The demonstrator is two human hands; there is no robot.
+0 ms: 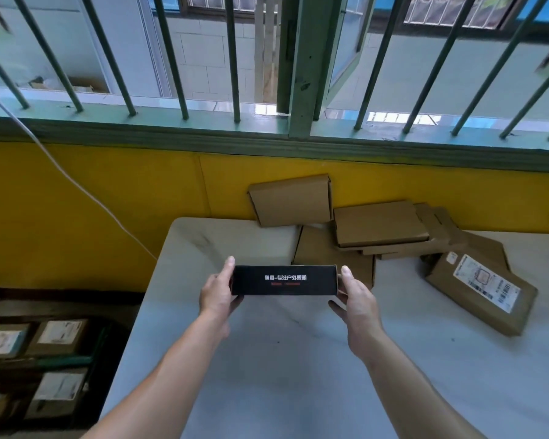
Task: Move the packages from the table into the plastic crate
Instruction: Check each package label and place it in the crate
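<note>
Risk, judged: black box [285, 280] clamped only by end pressure, nothing seen beneath; could slip if either grip eases on way to crate [29, 315], low and left of left grip [217, 294]; could clip counter [267, 375] edge.
Left grip: thumb on top, fingers under, pinching left end; right grip [357, 301]: same on right end; both narrow, box between them.
Brown packages [381, 226] beyond right grip, apart.
</note>
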